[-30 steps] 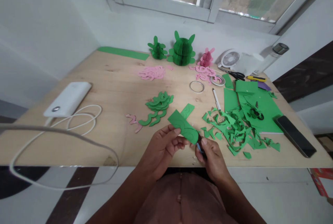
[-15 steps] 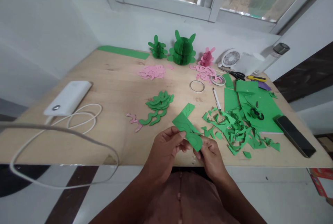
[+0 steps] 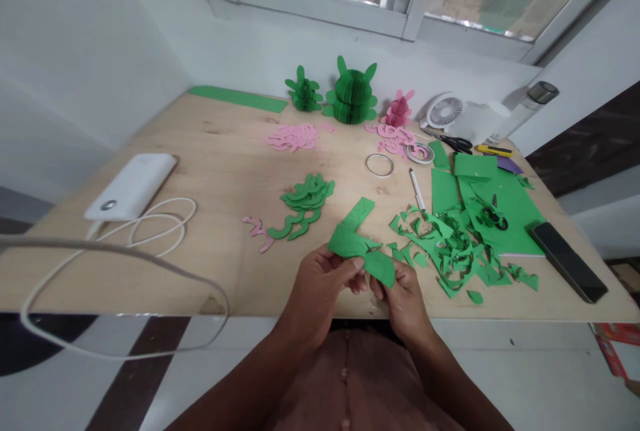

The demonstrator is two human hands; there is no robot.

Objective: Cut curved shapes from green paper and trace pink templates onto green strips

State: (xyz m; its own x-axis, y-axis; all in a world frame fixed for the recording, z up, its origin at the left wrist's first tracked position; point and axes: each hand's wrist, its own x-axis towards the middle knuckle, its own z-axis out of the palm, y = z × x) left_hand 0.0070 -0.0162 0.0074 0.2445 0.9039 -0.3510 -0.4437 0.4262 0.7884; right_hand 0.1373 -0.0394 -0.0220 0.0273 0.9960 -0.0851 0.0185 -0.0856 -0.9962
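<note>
left hand (image 3: 320,284) clenched on the green paper piece (image 3: 356,245), thumb on top, fingers curled under its left part. right hand (image 3: 404,295) pinches the rounded near end of the same piece. can't tell if there's anything else in that palm. piece is held in the air over the near edge of the table (image 3: 225,171), slightly tilted, between both hands.

just beyond it: short green strip (image 3: 361,207) flat on the wood. left of that, a stack of green cut-outs (image 3: 306,199), with two pink cut-outs (image 3: 257,231) beside it. right of the hands: heap of green scraps (image 3: 445,247), which runs onto the green sheets (image 3: 500,204). pen (image 3: 416,191) and tape ring (image 3: 379,165) lie behind the heap. phone (image 3: 567,261) at the right edge.

far left: power bank (image 3: 131,185) with coiled white cable (image 3: 155,227). back by the wall: pink pile (image 3: 293,137), green paper models (image 3: 353,91), pink model (image 3: 399,109), small fan (image 3: 444,111), scissors (image 3: 455,144).
</note>
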